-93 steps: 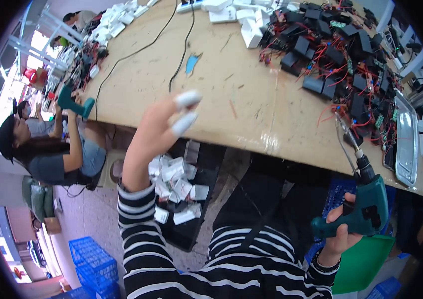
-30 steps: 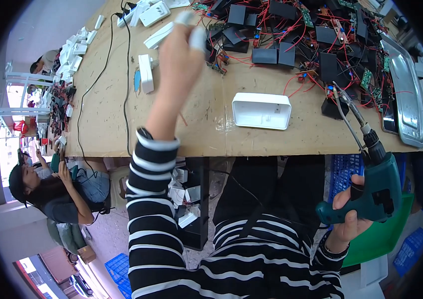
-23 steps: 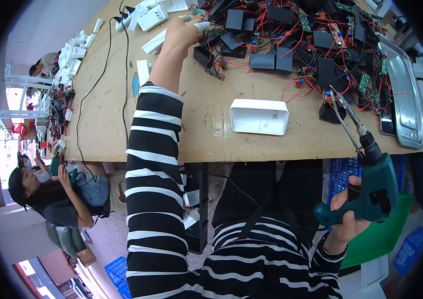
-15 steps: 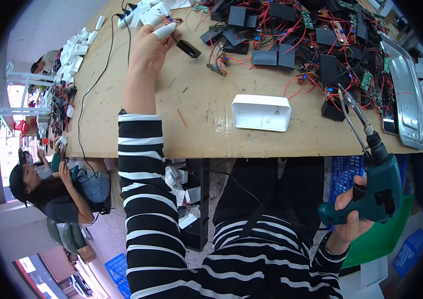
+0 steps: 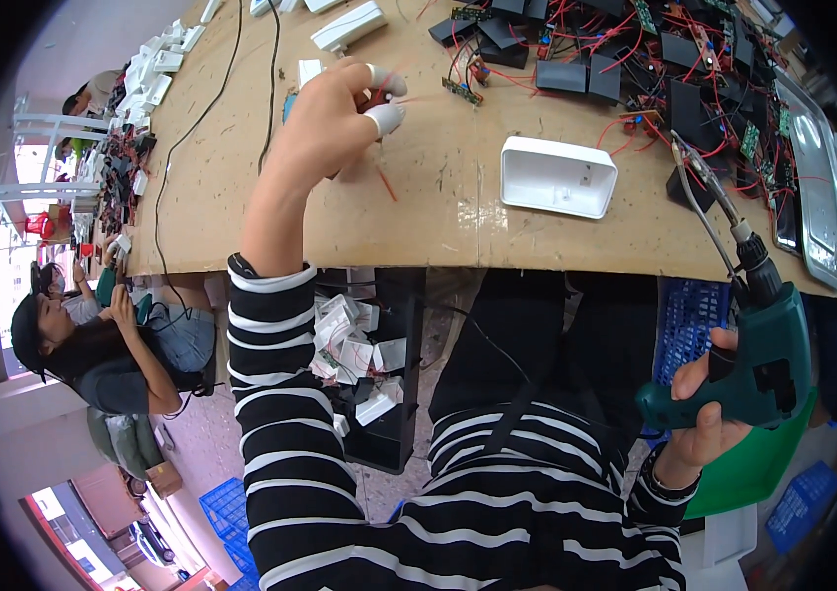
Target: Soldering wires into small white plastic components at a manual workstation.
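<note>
Red-wired component [image 5: 379,97], small and blurred, pinched in the fingertips of the left hand [image 5: 334,118] above the wooden table [image 5: 418,212]. Right hand [image 5: 704,414] closed around the grip of a green power screwdriver [image 5: 748,350], below the table edge. White plastic housing [image 5: 556,177] lies open on the table, near black wired modules [image 5: 625,74].

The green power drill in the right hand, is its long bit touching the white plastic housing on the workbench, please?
Apart. The head view shows the power drill's bit ending right of the white plastic housing, with bare workbench between them.
</note>
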Motion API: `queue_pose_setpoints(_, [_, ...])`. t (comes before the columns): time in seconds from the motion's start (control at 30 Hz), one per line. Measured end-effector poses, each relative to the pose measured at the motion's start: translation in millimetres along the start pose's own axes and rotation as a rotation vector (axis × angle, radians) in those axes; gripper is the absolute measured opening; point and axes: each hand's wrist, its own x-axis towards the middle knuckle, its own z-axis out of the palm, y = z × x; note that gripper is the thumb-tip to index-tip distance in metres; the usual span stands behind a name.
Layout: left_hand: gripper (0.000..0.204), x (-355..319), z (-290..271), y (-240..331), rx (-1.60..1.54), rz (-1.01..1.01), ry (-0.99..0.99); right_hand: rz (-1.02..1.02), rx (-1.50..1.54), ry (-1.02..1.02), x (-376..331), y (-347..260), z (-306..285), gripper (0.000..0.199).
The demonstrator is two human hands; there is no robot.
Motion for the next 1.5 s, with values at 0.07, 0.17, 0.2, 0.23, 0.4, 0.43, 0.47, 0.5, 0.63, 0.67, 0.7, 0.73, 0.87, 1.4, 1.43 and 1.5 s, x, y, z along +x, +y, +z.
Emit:
queue_pose_setpoints(0.07, [0.024,-10.4,3.4,9.4,0.216,0.218,-0.013,0.0,-0.014,0.0,-2.4,-1.2,-0.3,0.062])
queue_pose_setpoints(0.17, [0.019,-28.2,5.7,24.3,0.222,0.204,-0.139,0.001,-0.019,-0.003,-6.9,-1.6,-1.4,0.063])
queue_pose_setpoints(0.2, [0.018,-33.4,8.0,26.1,0.189,0.181,-0.248,-0.001,-0.01,-0.008,-8.5,-1.8,-1.9,0.064])
queue_pose_setpoints(0.23, [0.013,-38.9,13.2,24.2,0.254,0.262,-0.244,0.007,-0.015,-0.004,-9.9,-2.3,-1.5,0.064])
queue_pose_setpoints(0.4, [0.006,-65.3,38.2,21.2,0.411,0.312,-0.226,0.015,-0.014,-0.031,-11.3,-4.3,0.2,0.064])
queue_pose_setpoints(0.43, [0.005,-68.6,42.6,20.0,0.48,0.441,-0.135,0.022,-0.016,-0.031,-10.5,-5.6,2.6,0.064])
queue_pose_setpoints(0.47, [0.005,-70.8,47.4,19.9,0.545,0.573,-0.043,0.02,-0.017,0.039,-9.3,-7.7,7.5,0.065])
queue_pose_setpoints(0.5, [0.006,-73.5,51.8,23.2,0.599,0.607,-0.003,0.016,-0.019,0.109,-9.2,-8.9,11.3,0.066])
queue_pose_setpoints(0.63, [0.007,-77.8,61.9,21.6,0.512,0.611,0.013,0.014,-0.003,0.108,-13.0,-7.6,11.5,0.067])
queue_pose_setpoints(0.67, [0.015,-79.7,58.5,24.0,0.513,0.591,-0.007,0.008,0.011,0.029,-16.0,-5.7,5.7,0.067])
queue_pose_setpoints(0.7, [0.023,-81.9,56.9,24.7,0.514,0.572,-0.027,0.003,0.026,-0.049,-18.2,-5.0,2.0,0.067])
queue_pose_setpoints(0.73, [0.023,-84.5,58.1,23.8,0.507,0.573,-0.033,0.009,0.019,-0.046,-19.0,-5.0,2.2,0.067])
queue_pose_setpoints(0.87, [0.024,-89.5,63.4,21.0,0.38,0.577,-0.069,0.017,0.037,-0.042,-21.3,-4.5,3.8,0.067])
queue_pose_setpoints(1.4, [0.022,-88.1,114.5,30.5,0.065,0.791,0.214,0.076,0.181,-0.076,8.2,27.3,29.0,0.06])
queue_pose_setpoints(1.43, [0.021,-88.1,116.4,31.0,0.018,0.764,0.256,0.062,0.205,-0.094,10.1,31.2,28.7,0.057])
queue_pose_setpoints(1.5, [0.021,-88.8,115.8,35.0,0.012,0.734,0.265,0.06,0.261,-0.056,15.4,37.0,34.0,0.055])
